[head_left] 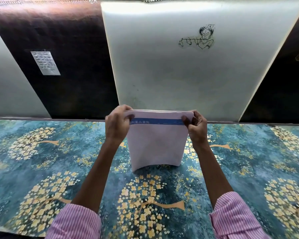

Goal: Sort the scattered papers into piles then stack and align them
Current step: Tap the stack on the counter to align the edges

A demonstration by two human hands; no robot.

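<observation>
Stack [156, 144] stands on end in front of you, centre of the surface [59, 169], its face turned toward you. A blue band [155, 121] of print runs along the top of the front sheet.

Left hand [117, 124] grips the top left corner, right hand [196, 125] the top right. Both are closed on the stack: thumbs on the near face, fingers curled over the top edge to the back.

Why held this way: an upright stack lets the sheets drop level against the surface, and corner grips keep the sides square while leaving the middle free to settle. This reads as the aligning step.

Bottom edge sits low, at the surface or a hair above it; contact cannot be told from here. It bows in an arc – the sheets are limp and sag between your two grips.

Top edges look close to flush, with a faint fan of layers showing along the top.

Progress, as a judgement: late. The sheets in view are gathered into this one stack.

Risk: too loose a grip and the limp sheets may buckle rather than slide level.

Behind the surface: a white panel [162, 75] with a line drawing [199, 37], and a note [46, 62] on the dark panel to its left
</observation>
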